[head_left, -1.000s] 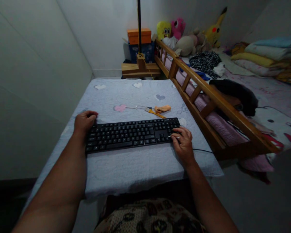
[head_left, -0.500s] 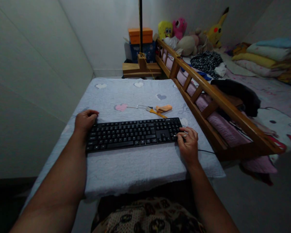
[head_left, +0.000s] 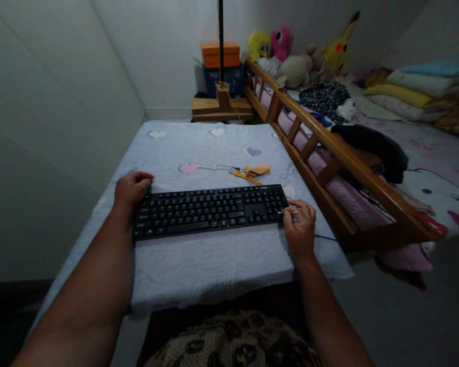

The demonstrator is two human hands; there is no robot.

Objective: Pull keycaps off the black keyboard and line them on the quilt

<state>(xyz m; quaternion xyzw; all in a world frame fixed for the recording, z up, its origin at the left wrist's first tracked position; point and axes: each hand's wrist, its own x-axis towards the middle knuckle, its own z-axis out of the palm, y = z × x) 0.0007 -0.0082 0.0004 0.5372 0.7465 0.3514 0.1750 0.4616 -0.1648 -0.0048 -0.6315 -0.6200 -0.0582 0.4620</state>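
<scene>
A black keyboard lies across the cloth-covered table, its number pad on the right. At its upper left corner, my left hand is closed, thumb and fingers around the keyboard's edge; part of the grip is hidden. My right hand is by the keyboard's right end, pinching a thin cotton swab. The swab's white tip points left over the number pad's lower keys. Behind the keyboard lie a flat brush with a yellow handle and a tan-handled tool.
A pale cloth with hearts covers the table. Along the right runs a wooden bed rail, with bedding and plush toys beyond. An orange box stands at the back near a wooden post base. A cable trails right.
My right hand has shifted slightly right with the swab, away from the keys. My left hand stays at the keyboard's corner. The whole view has drifted a little.
</scene>
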